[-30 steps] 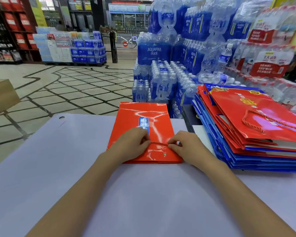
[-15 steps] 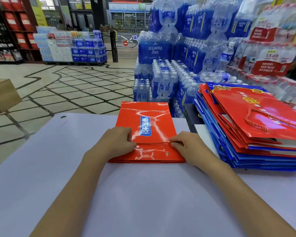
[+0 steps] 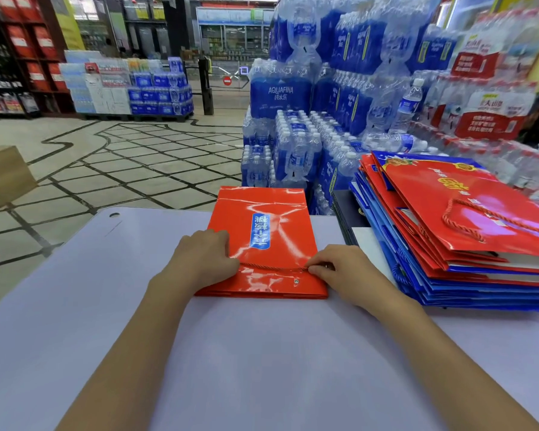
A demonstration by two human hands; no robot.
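Observation:
A flat orange-red paper gift bag (image 3: 271,209) with a blue label lies folded on the pale table (image 3: 262,353). Its red cord handle (image 3: 274,267) stretches taut across the bag near its front edge. My left hand (image 3: 204,258) rests on the bag's left side, fingers curled, pinching the cord's left end. My right hand (image 3: 344,272) sits at the bag's right edge and pinches the cord's right end between thumb and fingers. A metal eyelet (image 3: 296,281) shows just below the cord.
A stack of flat red and blue gift bags (image 3: 467,231) lies on the table's right side. Shrink-wrapped packs of water bottles (image 3: 296,147) stand behind the table. A cardboard box (image 3: 3,174) sits at far left on the tiled floor.
My hands have moved apart along the cord, from the bag's middle to its left and right sides. The cord now lies stretched straight between them.

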